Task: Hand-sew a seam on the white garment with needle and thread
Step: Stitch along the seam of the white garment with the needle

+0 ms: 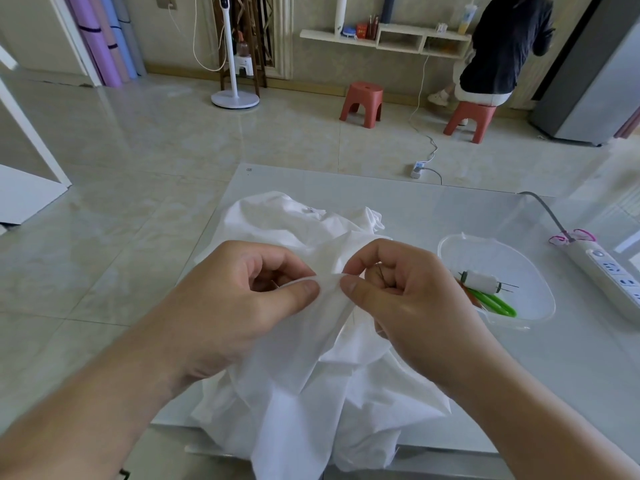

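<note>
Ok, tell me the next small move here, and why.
Probably push the needle through the fold. Both hands, left hand and right hand, pinch one raised edge of the white garment, and the needle sits in the right fingers beside it.

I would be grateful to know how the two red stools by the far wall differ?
The left stool stands empty; a person sits on the right stool. The left stool shows its whole seat; the right stool's seat is mostly covered. Both are low, red, and stand on the tiled floor.
</note>
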Motion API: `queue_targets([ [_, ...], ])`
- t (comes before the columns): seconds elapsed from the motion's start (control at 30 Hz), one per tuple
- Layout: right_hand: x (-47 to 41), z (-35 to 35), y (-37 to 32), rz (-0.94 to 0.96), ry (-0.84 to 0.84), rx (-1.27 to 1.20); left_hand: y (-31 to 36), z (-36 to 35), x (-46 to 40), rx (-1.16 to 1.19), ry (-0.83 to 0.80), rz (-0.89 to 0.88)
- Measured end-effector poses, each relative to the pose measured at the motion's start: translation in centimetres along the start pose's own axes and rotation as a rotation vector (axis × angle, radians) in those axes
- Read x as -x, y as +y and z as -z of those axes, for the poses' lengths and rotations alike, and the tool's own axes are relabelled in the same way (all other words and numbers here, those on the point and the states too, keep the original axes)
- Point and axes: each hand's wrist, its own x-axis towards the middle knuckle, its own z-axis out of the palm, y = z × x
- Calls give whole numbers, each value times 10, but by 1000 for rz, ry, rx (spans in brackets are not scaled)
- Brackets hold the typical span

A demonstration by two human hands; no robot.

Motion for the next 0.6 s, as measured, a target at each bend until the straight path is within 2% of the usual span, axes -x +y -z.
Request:
queue_targets([
  [0.2,4,7,-4,56,44,-103,2,1,1,8,46,15],
  [0.3,11,2,-11,154,19,65,2,1,2,35,39,22],
  [0.4,12,-4,-13,174,47,249,4,0,3,41,2,15],
  [0.6,7,1,-10,127,98,280,1,0,1,30,26,-20],
])
